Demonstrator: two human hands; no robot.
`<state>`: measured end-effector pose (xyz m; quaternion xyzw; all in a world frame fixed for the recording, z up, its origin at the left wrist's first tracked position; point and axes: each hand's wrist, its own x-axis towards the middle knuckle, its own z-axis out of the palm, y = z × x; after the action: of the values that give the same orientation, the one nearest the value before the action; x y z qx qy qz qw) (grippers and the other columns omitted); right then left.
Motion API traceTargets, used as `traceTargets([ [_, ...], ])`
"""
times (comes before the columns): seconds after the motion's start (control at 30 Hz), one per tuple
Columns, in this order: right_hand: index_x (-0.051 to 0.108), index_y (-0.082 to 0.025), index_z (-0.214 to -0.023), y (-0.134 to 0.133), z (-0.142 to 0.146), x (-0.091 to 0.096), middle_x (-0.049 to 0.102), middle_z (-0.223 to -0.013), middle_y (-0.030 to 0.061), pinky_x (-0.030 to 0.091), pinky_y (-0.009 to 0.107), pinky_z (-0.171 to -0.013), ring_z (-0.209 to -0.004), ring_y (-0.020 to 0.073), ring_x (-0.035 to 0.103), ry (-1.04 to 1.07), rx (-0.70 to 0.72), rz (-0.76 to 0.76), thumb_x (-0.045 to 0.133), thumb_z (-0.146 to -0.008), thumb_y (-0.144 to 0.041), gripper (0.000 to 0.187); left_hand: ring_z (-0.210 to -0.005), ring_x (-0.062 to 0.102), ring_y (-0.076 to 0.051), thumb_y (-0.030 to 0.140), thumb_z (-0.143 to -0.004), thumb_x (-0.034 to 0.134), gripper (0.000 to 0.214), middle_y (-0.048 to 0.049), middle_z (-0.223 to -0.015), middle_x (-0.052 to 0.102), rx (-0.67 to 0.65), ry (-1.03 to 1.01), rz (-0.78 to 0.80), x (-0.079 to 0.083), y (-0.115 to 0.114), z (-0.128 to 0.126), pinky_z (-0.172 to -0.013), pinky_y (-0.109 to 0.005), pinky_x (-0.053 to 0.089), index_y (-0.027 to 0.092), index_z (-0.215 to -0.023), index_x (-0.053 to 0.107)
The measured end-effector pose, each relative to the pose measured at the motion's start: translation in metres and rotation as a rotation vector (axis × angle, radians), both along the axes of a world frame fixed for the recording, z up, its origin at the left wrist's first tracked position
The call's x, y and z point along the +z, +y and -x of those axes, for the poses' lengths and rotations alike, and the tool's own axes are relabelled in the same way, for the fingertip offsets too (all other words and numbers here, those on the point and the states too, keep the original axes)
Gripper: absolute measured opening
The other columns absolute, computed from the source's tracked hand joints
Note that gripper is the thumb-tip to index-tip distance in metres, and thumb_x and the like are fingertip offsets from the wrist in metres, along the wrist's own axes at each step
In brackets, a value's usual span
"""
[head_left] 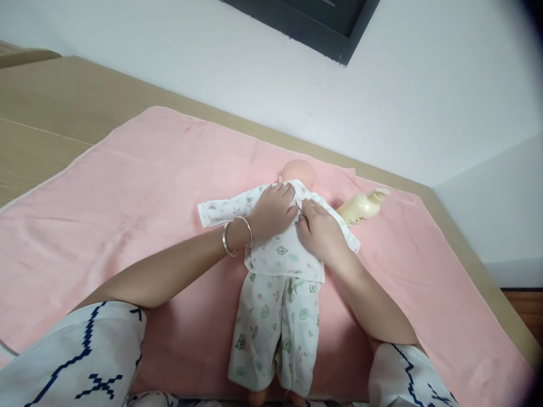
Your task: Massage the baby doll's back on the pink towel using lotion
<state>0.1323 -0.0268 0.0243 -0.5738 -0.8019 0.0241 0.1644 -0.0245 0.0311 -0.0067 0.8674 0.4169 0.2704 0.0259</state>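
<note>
A baby doll [299,168] in a white printed shirt [282,254] and matching trousers [258,316] lies stretched out, its smooth head pointing away from me. Which way its face is turned I cannot tell. My left hand [275,210], with a silver bangle [228,240] at the wrist, rests on the upper part of the shirt with fingers stretched out. Close beside it, my right hand [318,226] lies on the same cloth, fingers extended. Small creases in the shirt run between my fingertips. No separate object shows in either hand.
Under the doll spreads a pink blanket [169,169] on a wooden surface [55,107]. To the right of the doll, by its sleeve, a pale yellow pump bottle [360,209] lies on its side. A white wall [360,107] with a dark frame [335,39] stands behind.
</note>
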Motion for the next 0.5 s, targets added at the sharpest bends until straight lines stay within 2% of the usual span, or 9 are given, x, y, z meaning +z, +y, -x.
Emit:
traceTargets([
  [0.07, 0.060, -0.011, -0.133, -0.007, 0.002, 0.003, 0.060, -0.144, 0.0177, 0.040, 0.051, -0.119, -0.140, 0.0331, 0.051, -0.006, 0.004, 0.005, 0.036, -0.098, -0.022, 0.044, -0.114, 0.058, -0.032, 0.023, -0.098, 0.042, 0.030, -0.0173, -0.120, 0.066, -0.004, -0.005, 0.005, -0.003, 0.007, 0.001, -0.106, -0.047, 0.044, 0.009, -0.113, 0.063],
  [0.2, 0.060, -0.014, -0.130, 0.009, -0.007, -0.001, 0.059, -0.146, 0.0161, 0.039, 0.051, -0.119, -0.141, 0.0317, 0.049, 0.047, 0.008, 0.012, 0.034, -0.101, -0.027, 0.042, -0.128, 0.052, -0.032, 0.025, -0.100, 0.040, 0.042, -0.0179, -0.135, 0.062, 0.010, -0.061, -0.018, -0.004, -0.008, -0.002, -0.116, -0.049, 0.037, 0.006, -0.134, 0.055],
  [0.3, 0.061, -0.014, -0.121, 0.028, -0.015, -0.007, 0.066, -0.130, 0.0181, 0.043, 0.052, -0.113, -0.130, 0.0334, 0.056, 0.049, 0.008, -0.011, 0.033, -0.103, -0.032, 0.039, -0.136, 0.048, -0.033, 0.026, -0.100, 0.039, 0.046, -0.0185, -0.142, 0.058, 0.020, -0.059, -0.023, -0.003, -0.022, -0.005, -0.120, -0.051, 0.032, 0.006, -0.140, 0.052],
  [0.37, 0.062, -0.015, -0.116, 0.032, -0.017, -0.009, 0.069, -0.120, 0.0181, 0.045, 0.053, -0.108, -0.121, 0.0345, 0.060, 0.026, 0.002, -0.018, 0.032, -0.103, -0.033, 0.038, -0.137, 0.047, -0.033, 0.025, -0.100, 0.039, 0.046, -0.0182, -0.143, 0.058, 0.014, -0.056, -0.024, -0.002, -0.022, -0.006, -0.120, -0.051, 0.032, 0.007, -0.139, 0.053],
  [0.5, 0.055, -0.011, -0.134, 0.022, -0.012, -0.006, 0.064, -0.134, 0.0205, 0.041, 0.055, -0.112, -0.134, 0.0370, 0.053, -0.003, -0.009, 0.008, 0.030, -0.104, -0.034, 0.046, -0.130, 0.052, -0.033, 0.025, -0.098, 0.043, 0.043, -0.0177, -0.139, 0.060, 0.017, -0.051, 0.012, -0.004, -0.003, -0.002, -0.114, -0.050, 0.038, 0.008, -0.134, 0.056],
])
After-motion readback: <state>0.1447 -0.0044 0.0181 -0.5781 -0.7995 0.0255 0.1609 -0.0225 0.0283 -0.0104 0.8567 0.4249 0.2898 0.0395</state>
